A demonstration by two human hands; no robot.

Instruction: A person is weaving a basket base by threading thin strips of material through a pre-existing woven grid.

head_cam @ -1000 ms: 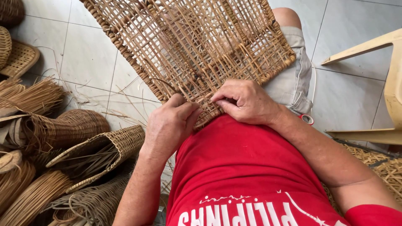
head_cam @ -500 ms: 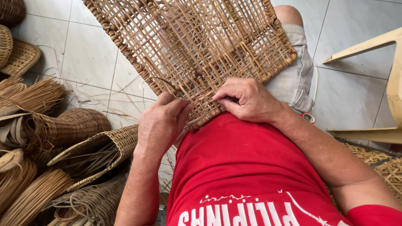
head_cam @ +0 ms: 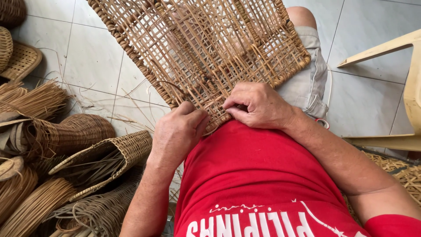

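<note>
A large flat woven rattan panel (head_cam: pixel 197 48) with an open lattice and a braided rim rests on my lap and leans away from me. My left hand (head_cam: pixel 177 131) grips its near corner, fingers curled around the rim and a loose strand. My right hand (head_cam: pixel 258 105) pinches thin weaving strands at the same near edge, fingertips pressed into the weave. Both hands sit close together against my red shirt (head_cam: pixel 263 175).
Several unfinished woven baskets (head_cam: pixel 101 153) and bundles of rattan strands (head_cam: pixel 30 98) lie on the tiled floor (head_cam: pixel 87 61) at my left. A pale plastic chair (head_cam: pixel 401 87) stands at the right. Loose fibres are scattered on the tiles.
My left hand has slid a little left and down along the panel's near corner. My right hand stays on the edge, fingers tightening on the strands.
</note>
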